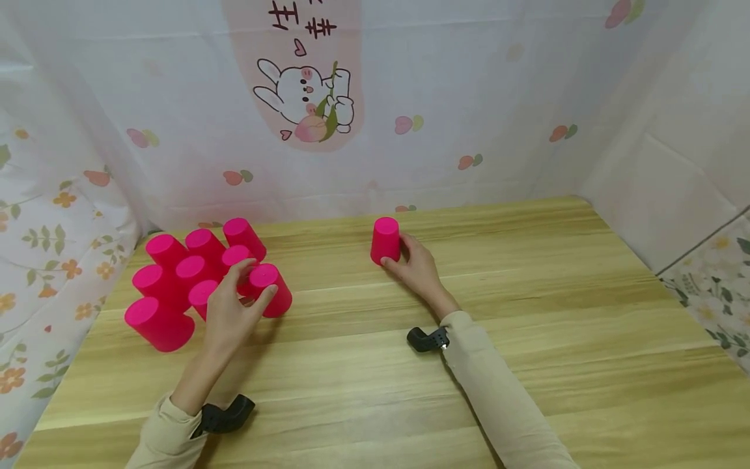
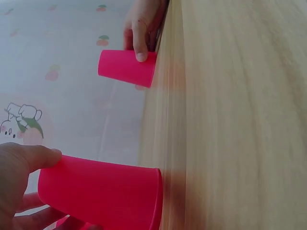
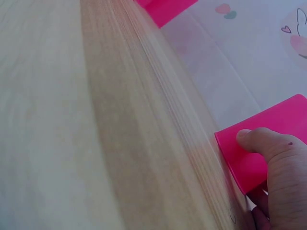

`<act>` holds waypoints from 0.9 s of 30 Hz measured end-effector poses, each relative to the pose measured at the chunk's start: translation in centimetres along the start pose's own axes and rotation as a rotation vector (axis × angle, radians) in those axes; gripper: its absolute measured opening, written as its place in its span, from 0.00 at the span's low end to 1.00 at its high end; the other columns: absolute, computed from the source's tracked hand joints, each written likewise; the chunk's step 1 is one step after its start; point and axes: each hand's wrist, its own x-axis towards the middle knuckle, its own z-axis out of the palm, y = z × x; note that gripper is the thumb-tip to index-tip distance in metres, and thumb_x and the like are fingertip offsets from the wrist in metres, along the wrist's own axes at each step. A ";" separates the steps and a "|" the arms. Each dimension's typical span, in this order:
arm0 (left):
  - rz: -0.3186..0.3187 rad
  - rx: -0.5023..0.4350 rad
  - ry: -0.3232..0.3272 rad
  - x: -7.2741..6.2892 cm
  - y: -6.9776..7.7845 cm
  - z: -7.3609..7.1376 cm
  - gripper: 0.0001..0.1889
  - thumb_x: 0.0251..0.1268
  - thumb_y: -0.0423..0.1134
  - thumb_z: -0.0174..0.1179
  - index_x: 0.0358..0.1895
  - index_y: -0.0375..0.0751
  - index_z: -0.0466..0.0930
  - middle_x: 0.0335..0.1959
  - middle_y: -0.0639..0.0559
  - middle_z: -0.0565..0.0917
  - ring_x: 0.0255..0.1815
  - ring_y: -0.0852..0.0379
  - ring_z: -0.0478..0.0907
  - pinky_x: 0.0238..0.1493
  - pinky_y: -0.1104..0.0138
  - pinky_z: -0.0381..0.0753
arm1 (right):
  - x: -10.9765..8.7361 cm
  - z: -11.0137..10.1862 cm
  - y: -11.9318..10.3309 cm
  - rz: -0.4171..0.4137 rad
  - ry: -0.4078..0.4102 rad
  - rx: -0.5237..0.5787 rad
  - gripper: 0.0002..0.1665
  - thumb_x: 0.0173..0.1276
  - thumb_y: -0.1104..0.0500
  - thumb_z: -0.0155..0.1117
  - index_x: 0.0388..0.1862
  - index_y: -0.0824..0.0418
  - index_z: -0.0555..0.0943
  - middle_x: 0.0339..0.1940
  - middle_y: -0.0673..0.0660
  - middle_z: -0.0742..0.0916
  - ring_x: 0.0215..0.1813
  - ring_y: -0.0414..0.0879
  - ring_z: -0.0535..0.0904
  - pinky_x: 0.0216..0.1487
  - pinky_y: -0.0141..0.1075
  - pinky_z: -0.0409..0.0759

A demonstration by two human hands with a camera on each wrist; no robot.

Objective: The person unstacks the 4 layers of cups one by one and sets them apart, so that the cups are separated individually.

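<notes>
Toward the back middle of the table stands a pink cup (image 1: 385, 242), upside down, and my right hand (image 1: 419, 268) grips its right side between thumb and fingers. My left hand (image 1: 230, 316) holds another upside-down pink cup (image 1: 278, 298) at the right edge of a group. In the left wrist view, the thumb lies near this cup's (image 2: 103, 191) closed end and the fingers are on its other side. Behind and left of that hand, several more inverted pink cups (image 1: 158, 326) stand close together, some partly hidden by it.
The wooden table (image 1: 363, 391) reaches back to a white printed cloth (image 1: 439, 85). Flowered cloth (image 1: 41, 260) hangs along the left side. A black wrist device (image 1: 225, 415) sits on the left wrist and another black device (image 1: 428, 340) on the right.
</notes>
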 end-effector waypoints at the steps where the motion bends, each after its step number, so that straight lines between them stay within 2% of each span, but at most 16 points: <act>1: 0.002 -0.001 0.000 0.0 0.0 -0.1 0.29 0.50 0.33 0.69 0.57 0.33 0.70 0.48 0.41 0.79 0.42 0.47 0.78 0.33 0.67 0.82 | 0.0 0.0 0.0 -0.001 0.001 0.000 0.36 0.58 0.58 0.67 0.64 0.67 0.67 0.60 0.63 0.76 0.61 0.54 0.71 0.60 0.41 0.69; 3: 0.006 0.001 0.002 -0.1 0.0 -0.3 0.29 0.50 0.33 0.69 0.56 0.32 0.70 0.47 0.41 0.79 0.40 0.48 0.78 0.32 0.60 0.82 | 0.0 -0.1 0.1 0.000 -0.001 0.001 0.36 0.58 0.58 0.67 0.64 0.67 0.67 0.60 0.63 0.76 0.61 0.53 0.71 0.61 0.41 0.69; 5: 0.009 0.004 0.002 -0.2 0.0 -0.5 0.28 0.50 0.33 0.69 0.56 0.32 0.70 0.47 0.41 0.79 0.40 0.48 0.78 0.33 0.58 0.82 | 0.0 -0.1 0.1 0.001 -0.003 0.003 0.36 0.59 0.58 0.68 0.64 0.68 0.67 0.60 0.63 0.76 0.61 0.53 0.71 0.61 0.41 0.69; 8: 0.007 0.002 0.002 -0.4 0.0 -0.9 0.28 0.50 0.32 0.69 0.56 0.31 0.70 0.48 0.41 0.79 0.41 0.46 0.78 0.35 0.70 0.81 | 0.0 -0.1 0.2 -0.002 -0.004 0.003 0.36 0.58 0.57 0.68 0.64 0.68 0.67 0.59 0.63 0.76 0.61 0.54 0.71 0.61 0.41 0.69; 11: 0.005 0.002 0.003 -0.6 -0.1 -1.2 0.28 0.50 0.32 0.69 0.56 0.30 0.70 0.49 0.39 0.78 0.41 0.45 0.78 0.35 0.85 0.73 | 0.0 -0.1 0.1 -0.003 -0.002 0.003 0.36 0.58 0.57 0.68 0.64 0.68 0.67 0.59 0.63 0.76 0.61 0.54 0.71 0.60 0.42 0.69; 13: 0.009 0.010 0.010 -0.7 -0.3 -1.3 0.27 0.50 0.31 0.69 0.55 0.28 0.71 0.49 0.38 0.78 0.42 0.44 0.78 0.34 0.89 0.69 | 0.1 -0.1 0.1 -0.007 -0.002 0.004 0.36 0.58 0.57 0.68 0.64 0.68 0.67 0.59 0.63 0.76 0.61 0.54 0.71 0.60 0.41 0.70; 18: 0.023 0.043 0.023 -0.9 -0.5 -1.6 0.26 0.51 0.32 0.68 0.54 0.28 0.72 0.47 0.37 0.79 0.40 0.44 0.78 0.32 0.89 0.68 | 0.1 -0.1 0.0 -0.012 -0.001 0.011 0.36 0.58 0.57 0.67 0.64 0.68 0.67 0.59 0.63 0.76 0.61 0.54 0.71 0.60 0.41 0.70; 23: 0.040 0.064 0.020 -0.9 -0.3 -1.8 0.26 0.50 0.31 0.69 0.53 0.27 0.72 0.46 0.37 0.78 0.39 0.45 0.77 0.32 0.82 0.75 | 0.1 -0.2 0.1 -0.001 0.001 -0.003 0.37 0.58 0.57 0.68 0.64 0.67 0.67 0.59 0.63 0.76 0.61 0.54 0.71 0.60 0.41 0.69; 27: 0.042 0.082 0.023 -1.2 -0.2 -1.8 0.26 0.50 0.31 0.69 0.53 0.27 0.72 0.45 0.36 0.78 0.38 0.45 0.76 0.32 0.81 0.76 | 0.1 -0.1 0.2 -0.002 -0.002 -0.014 0.37 0.58 0.57 0.68 0.64 0.68 0.67 0.59 0.63 0.76 0.61 0.53 0.71 0.61 0.41 0.69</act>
